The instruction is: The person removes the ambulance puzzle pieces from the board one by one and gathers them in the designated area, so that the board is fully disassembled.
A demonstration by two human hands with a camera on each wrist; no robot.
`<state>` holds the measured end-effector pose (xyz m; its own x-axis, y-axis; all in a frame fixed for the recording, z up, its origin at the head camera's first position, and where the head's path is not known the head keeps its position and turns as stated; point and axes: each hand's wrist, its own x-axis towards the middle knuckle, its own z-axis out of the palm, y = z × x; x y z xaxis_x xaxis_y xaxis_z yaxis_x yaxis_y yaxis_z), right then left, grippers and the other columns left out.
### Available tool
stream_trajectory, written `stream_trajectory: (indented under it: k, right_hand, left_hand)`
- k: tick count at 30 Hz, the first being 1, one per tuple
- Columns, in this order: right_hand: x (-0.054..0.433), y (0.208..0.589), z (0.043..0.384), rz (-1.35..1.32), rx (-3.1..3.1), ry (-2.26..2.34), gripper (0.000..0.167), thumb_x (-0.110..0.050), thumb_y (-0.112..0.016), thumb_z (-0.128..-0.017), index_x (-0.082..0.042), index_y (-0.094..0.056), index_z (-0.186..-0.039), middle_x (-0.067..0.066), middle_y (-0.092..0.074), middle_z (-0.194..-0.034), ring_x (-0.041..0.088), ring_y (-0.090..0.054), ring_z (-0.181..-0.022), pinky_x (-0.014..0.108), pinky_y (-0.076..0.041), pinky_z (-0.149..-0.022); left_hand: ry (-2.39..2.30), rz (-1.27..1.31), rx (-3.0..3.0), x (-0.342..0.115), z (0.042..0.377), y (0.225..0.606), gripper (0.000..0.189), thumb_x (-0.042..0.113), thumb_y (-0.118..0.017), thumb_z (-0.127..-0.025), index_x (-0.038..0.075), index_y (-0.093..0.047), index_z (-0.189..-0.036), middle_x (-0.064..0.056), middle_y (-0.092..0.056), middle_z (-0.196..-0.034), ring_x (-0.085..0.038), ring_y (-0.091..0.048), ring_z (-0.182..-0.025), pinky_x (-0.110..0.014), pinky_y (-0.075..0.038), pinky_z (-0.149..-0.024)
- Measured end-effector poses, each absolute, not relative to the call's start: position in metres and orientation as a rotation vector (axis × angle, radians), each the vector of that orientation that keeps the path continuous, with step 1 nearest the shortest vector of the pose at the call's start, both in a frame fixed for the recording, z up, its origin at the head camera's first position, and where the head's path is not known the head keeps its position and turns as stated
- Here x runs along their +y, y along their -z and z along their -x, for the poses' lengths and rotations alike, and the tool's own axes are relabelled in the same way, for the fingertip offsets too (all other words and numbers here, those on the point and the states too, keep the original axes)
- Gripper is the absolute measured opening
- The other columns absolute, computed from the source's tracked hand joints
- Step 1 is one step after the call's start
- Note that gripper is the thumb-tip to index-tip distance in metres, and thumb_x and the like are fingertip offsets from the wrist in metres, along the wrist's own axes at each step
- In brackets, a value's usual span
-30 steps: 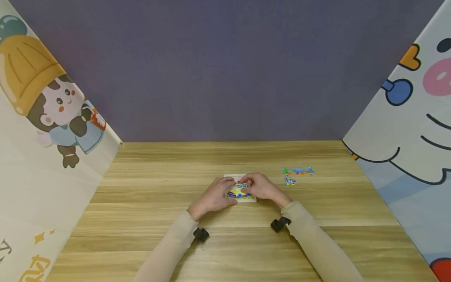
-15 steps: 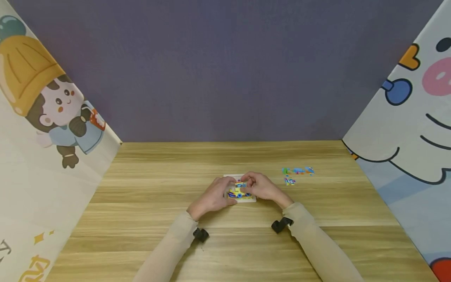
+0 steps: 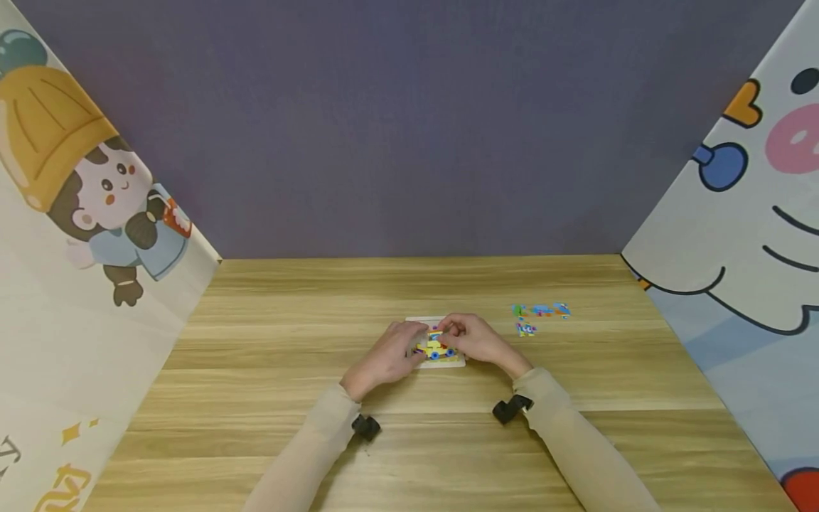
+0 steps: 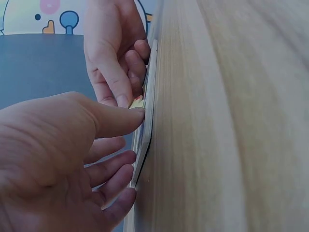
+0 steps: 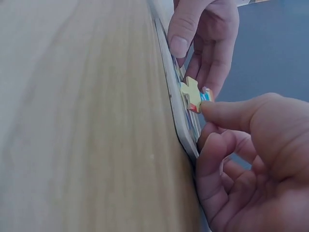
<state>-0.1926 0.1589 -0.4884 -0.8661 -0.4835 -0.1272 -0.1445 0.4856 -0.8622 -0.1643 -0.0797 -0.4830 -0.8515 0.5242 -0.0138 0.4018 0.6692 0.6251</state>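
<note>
Dark grey-blue wall (image 3: 409, 128) fills the upper frame above a wood-grain worktop (image 3: 269, 441). Near the lower centre lies a white-rimmed puzzle board (image 3: 448, 364). The left hand (image 3: 387, 353) sits at the board's left side—fingers spread, loosely bent, touching its edge. The right hand (image 3: 478, 338) pinches a yellow puzzle piece (image 5: 191, 92) between thumb and finger, tilted over the board; whether it is seated I cannot tell. Loose pieces (image 3: 541, 311) lie right of centre.

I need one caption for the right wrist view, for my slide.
The right hand pinches a mostly yellow puzzle piece over a thin board, left hand beyond.
</note>
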Motion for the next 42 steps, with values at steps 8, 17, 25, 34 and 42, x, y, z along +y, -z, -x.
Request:
stream_trajectory:
  k: [8, 17, 25, 34, 42]
  right_hand:
    - [0.166, 0.493, 0.197, 0.408, 2.277, 1.468, 0.019, -0.022, -0.068, -0.104, -0.008, -0.072, -0.116, 0.007, -0.071, -0.094, 0.013, -0.052, -0.063, 0.024, -0.047, -0.053]
    - [0.170, 0.492, 0.198, 0.329, 2.214, 1.531, 0.022, -0.023, -0.068, -0.105, -0.006, -0.073, -0.119, 0.005, -0.072, -0.097, 0.012, -0.051, -0.062, 0.022, -0.045, -0.054]
    - [0.176, 0.491, 0.196, 0.296, 2.229, 1.541, 0.029, -0.026, -0.071, -0.104, -0.007, -0.071, -0.125, 0.002, -0.075, -0.093, 0.011, -0.047, -0.057, 0.023, -0.042, -0.051]
    - [0.189, 0.486, 0.194, 0.228, 2.244, 1.564, 0.032, -0.030, -0.073, -0.103, -0.007, -0.074, -0.126, 0.002, -0.077, -0.096, 0.011, -0.048, -0.057, 0.023, -0.043, -0.051]
    - [0.201, 0.490, 0.193, 0.173, 2.297, 1.567, 0.034, -0.031, -0.074, -0.102, -0.006, -0.074, -0.126, 0.001, -0.079, -0.100, 0.009, -0.051, -0.058, 0.021, -0.044, -0.051]
  left_hand:
    - [-0.956, -0.762, 2.695, -0.079, 0.163, 0.482, 0.053, 0.015, -0.070, -0.102, 0.004, -0.054, -0.152, -0.015, -0.057, -0.155, -0.038, -0.049, -0.146, -0.053, -0.040, -0.125]
    - [-0.965, -0.765, 2.692, -0.079, 0.164, 0.481, 0.051, 0.015, -0.071, -0.102, 0.004, -0.056, -0.149, -0.014, -0.059, -0.153, -0.037, -0.049, -0.145, -0.054, -0.041, -0.124]
    - [-0.940, -0.815, 2.708, -0.078, 0.164, 0.483, 0.046, 0.014, -0.071, -0.100, 0.001, -0.061, -0.144, -0.017, -0.060, -0.152, -0.039, -0.051, -0.144, -0.055, -0.040, -0.124]
    - [-0.875, -0.794, 2.715, -0.079, 0.164, 0.484, 0.048, 0.020, -0.072, -0.100, 0.000, -0.063, -0.143, -0.017, -0.054, -0.158, -0.038, -0.047, -0.146, -0.054, -0.038, -0.126]
    - [-0.878, -0.778, 2.696, -0.079, 0.163, 0.483, 0.054, 0.025, -0.073, -0.100, 0.001, -0.060, -0.147, -0.016, -0.051, -0.161, -0.038, -0.044, -0.149, -0.054, -0.036, -0.128]
